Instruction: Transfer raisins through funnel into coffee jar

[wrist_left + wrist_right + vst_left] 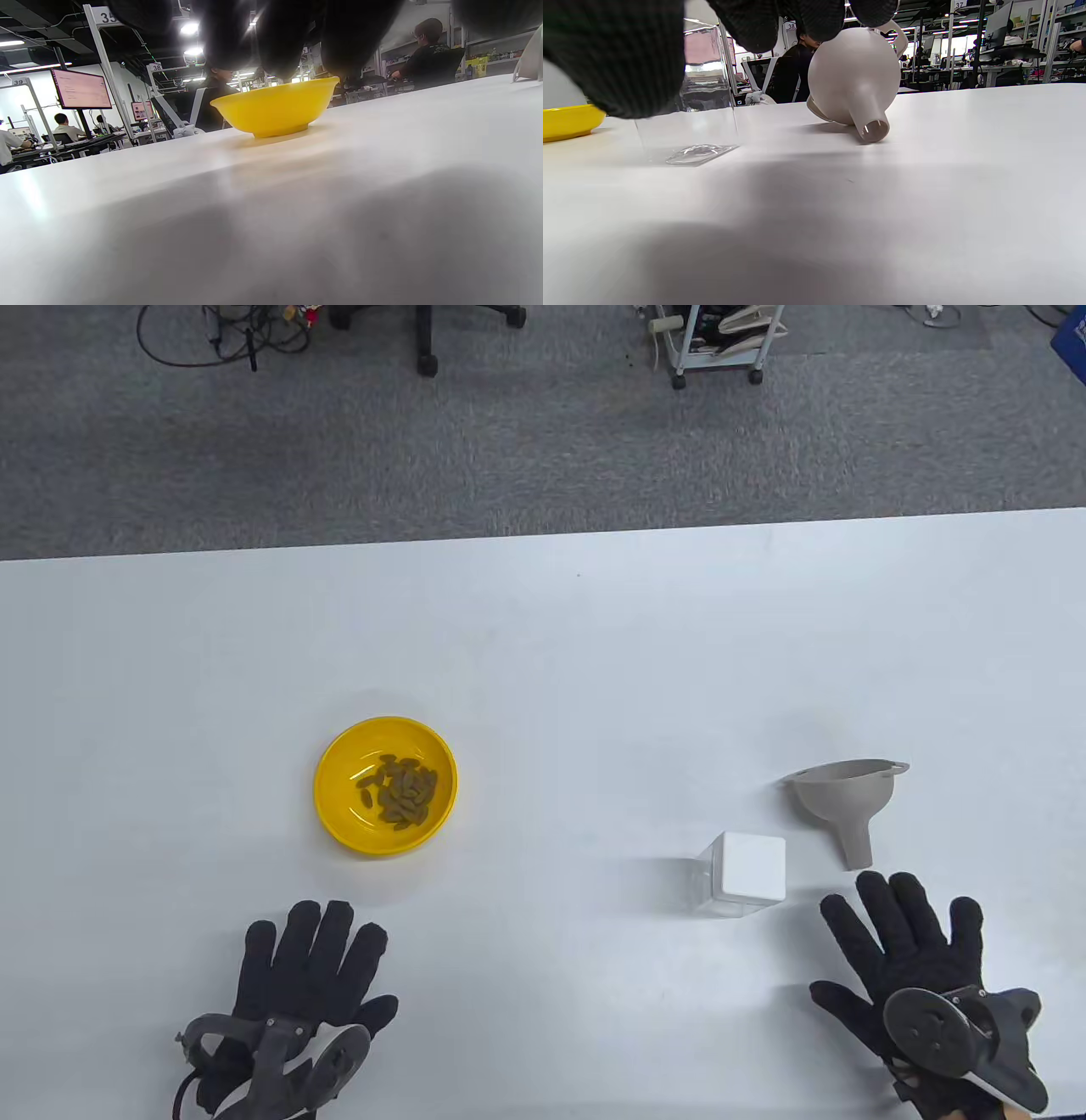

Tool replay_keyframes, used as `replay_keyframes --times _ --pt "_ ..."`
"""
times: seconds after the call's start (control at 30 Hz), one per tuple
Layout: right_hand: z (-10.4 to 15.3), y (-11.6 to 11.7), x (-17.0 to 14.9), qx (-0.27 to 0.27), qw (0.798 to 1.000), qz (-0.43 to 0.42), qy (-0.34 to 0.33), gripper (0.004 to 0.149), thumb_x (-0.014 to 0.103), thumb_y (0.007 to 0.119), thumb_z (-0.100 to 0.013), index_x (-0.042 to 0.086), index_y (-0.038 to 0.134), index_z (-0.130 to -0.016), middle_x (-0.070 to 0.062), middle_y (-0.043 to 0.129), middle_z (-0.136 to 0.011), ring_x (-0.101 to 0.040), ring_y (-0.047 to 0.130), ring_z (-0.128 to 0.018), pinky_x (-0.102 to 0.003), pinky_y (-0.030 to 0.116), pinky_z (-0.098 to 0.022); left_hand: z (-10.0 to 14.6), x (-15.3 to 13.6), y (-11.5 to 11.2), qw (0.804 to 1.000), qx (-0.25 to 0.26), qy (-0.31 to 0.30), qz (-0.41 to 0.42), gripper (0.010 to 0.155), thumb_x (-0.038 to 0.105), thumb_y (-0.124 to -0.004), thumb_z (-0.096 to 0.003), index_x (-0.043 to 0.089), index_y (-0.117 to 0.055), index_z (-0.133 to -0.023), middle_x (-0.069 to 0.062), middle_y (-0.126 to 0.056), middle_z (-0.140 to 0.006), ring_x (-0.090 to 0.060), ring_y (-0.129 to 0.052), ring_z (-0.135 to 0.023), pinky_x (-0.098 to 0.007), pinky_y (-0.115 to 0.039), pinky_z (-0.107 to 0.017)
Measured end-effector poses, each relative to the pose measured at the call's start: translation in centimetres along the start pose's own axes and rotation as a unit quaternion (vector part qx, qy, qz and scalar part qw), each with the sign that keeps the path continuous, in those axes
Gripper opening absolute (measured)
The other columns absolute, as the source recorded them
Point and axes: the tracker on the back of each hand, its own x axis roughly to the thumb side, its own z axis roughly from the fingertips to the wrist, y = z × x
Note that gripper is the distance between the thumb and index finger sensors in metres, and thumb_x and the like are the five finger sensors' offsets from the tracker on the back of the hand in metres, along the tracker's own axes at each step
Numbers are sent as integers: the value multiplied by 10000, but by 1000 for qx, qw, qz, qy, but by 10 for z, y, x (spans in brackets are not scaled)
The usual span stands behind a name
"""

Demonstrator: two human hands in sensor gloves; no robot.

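White table (pixel 543 645) lies bare between bowl (pixel 386 785) and jar (pixel 747 872); both hands' fingers (pixel 887 912) spread, holding nothing.

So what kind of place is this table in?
Probably a shared lab or data-collection workspace: numbered station posts, monitors on rows of desks with people seated at them, and grey office carpet with loose cables beyond the white table.

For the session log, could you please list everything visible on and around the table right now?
Bowl: one, yellow, table's left-centre.
Raisins: one pile, brown, inside the bowl.
Jar: one, clear with white lid, right of centre.
Funnel: one, grey, on its side beside the jar, spout toward the right hand.
Table: one, white.
Cart: one, on the grey floor beyond.
Left hand: black glove, flat, near edge.
Right hand: black glove, spread, below the funnel.
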Motion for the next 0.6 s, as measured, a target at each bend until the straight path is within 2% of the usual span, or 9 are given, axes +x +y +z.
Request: replay_keyframes --times 0.6 --pt "2 1 -3 8 1000 -13 0 829 673 839 -350 374 551 -1068 -66 470 -1202 -373 454 -1116 -756 294 -727 -2 -2 -2 1000 -5 11 7 751 754 -662 -364 426 -659 -1041 3 -703 -1168 -357 -675 -1079 -651 -526 -778"
